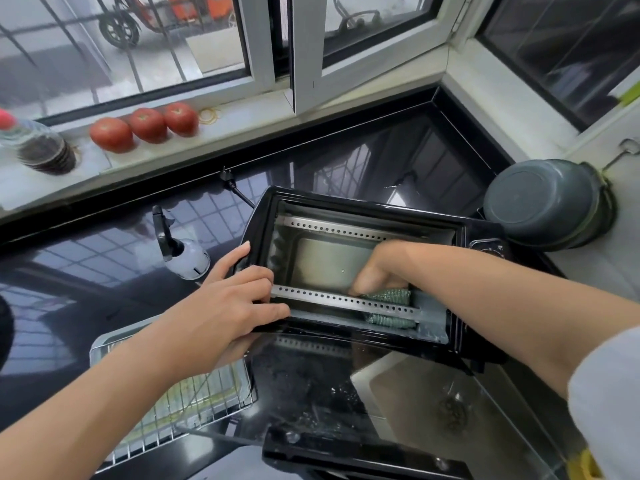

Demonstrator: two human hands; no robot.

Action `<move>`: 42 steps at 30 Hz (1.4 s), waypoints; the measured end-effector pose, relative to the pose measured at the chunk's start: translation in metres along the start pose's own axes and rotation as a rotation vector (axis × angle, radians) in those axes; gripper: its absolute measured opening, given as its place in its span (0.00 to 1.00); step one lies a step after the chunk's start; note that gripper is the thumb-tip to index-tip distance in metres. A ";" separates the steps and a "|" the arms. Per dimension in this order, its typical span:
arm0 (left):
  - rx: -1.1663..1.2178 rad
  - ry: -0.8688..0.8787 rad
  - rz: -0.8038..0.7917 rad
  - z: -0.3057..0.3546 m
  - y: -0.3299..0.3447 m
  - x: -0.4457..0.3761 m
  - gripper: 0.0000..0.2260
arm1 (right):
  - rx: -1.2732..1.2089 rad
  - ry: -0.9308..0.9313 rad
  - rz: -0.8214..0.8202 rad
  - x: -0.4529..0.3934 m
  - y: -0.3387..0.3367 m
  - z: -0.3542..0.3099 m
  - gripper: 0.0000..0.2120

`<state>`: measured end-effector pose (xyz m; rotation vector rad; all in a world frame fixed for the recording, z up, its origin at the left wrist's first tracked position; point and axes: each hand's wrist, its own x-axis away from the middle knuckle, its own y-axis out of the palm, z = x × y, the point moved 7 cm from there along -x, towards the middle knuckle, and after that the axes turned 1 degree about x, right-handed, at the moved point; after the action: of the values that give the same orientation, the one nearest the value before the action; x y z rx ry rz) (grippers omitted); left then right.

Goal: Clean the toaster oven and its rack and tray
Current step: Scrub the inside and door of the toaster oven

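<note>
A black toaster oven (pixel 460 233) stands on the dark counter with its glass door (pixel 363 403) folded down toward me. My right hand (pixel 381 268) is inside the cavity, fingers closed on a green scouring pad (pixel 388 295) pressed against the near perforated metal strip at the right. My left hand (pixel 235 299) grips the oven's left front frame, thumb on the lower edge. The wire rack (pixel 180 407) lies on the metal tray (pixel 100 348) on the counter at the lower left, partly under my left forearm.
A clear spray bottle (pixel 185 252) with a black trigger stands left of the oven. The oven's plug (pixel 227 176) lies on the counter behind. A grey upturned basin (pixel 547 206) sits at the right. Three tomatoes (pixel 145 126) and a bottle (pixel 38 143) rest on the windowsill.
</note>
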<state>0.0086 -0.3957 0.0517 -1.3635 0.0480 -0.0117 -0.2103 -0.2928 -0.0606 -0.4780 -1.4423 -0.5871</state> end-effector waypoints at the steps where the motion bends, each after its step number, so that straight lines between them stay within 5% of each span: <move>1: 0.005 -0.001 0.006 0.000 0.001 0.001 0.18 | -0.023 -0.053 0.001 0.002 0.000 -0.005 0.35; 7: -0.004 -0.010 0.010 -0.001 0.004 0.001 0.21 | -0.375 -0.400 0.019 0.007 -0.011 -0.061 0.42; 15: -0.020 0.000 -0.022 0.001 0.002 0.000 0.22 | -0.055 -0.064 0.126 -0.011 -0.011 -0.008 0.31; 20: -0.068 0.012 -0.070 0.005 -0.003 0.000 0.24 | -0.336 -0.438 0.053 -0.009 -0.022 -0.084 0.33; 24: -0.073 0.015 -0.088 0.004 -0.005 -0.001 0.25 | -0.510 -0.609 -0.036 -0.053 -0.035 -0.119 0.50; 25: -0.075 0.013 -0.088 0.003 -0.005 -0.001 0.25 | -0.546 -0.622 -0.055 -0.071 -0.040 -0.118 0.47; 30: -0.066 -0.005 -0.088 0.002 0.000 -0.001 0.25 | -0.704 -0.610 -0.106 -0.044 -0.023 -0.110 0.36; 36: -0.067 -0.011 -0.076 0.004 -0.004 0.000 0.22 | -0.625 -0.502 0.043 -0.019 -0.019 -0.086 0.24; 42: -0.053 -0.013 -0.080 0.005 -0.007 0.001 0.20 | -0.260 -0.170 0.083 -0.026 -0.022 -0.034 0.33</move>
<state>0.0095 -0.3924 0.0592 -1.4176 -0.0172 -0.0695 -0.1982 -0.3289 -0.0904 -0.8056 -1.5060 -0.6842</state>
